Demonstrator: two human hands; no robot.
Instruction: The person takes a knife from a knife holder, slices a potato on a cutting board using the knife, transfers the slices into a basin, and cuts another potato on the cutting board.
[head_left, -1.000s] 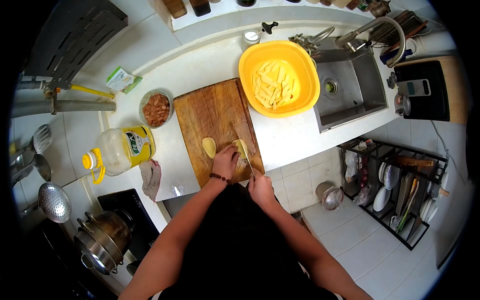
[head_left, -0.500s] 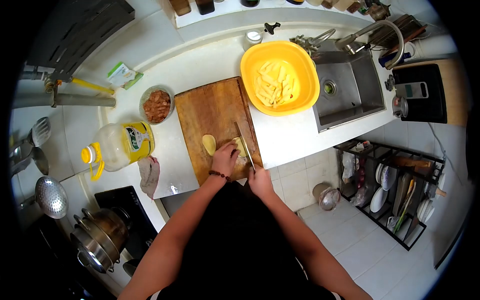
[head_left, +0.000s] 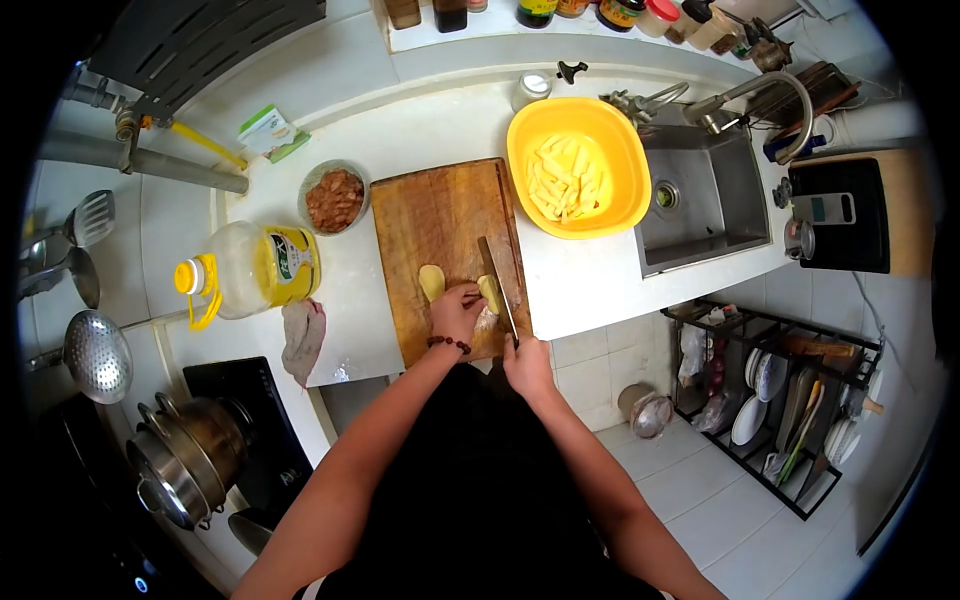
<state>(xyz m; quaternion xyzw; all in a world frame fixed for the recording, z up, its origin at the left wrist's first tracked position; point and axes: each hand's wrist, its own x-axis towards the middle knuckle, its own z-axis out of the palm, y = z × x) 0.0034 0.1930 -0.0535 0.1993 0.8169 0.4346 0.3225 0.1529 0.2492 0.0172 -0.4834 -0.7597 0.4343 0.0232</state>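
On the wooden cutting board, my left hand has its fingers bent and pressed against a pale yellow potato piece. A dark beaded bracelet circles that wrist. My right hand is wrapped around the handle of a kitchen knife, which its fingers hide. The blade points away from me, right beside the potato piece. Just left of my left fingertips lies another potato slice. Behind the board's right corner, a yellow basin holds many pale potato strips.
A bowl of minced meat, an oil bottle and a grey cloth sit left of the board. The sink is to the right. Pots stand at lower left; a dish rack is at lower right.
The whole view has shifted slightly, with the counter appearing farther right. Both hands stay at the potato piece and knife; the blade now stands slightly more upright in view.
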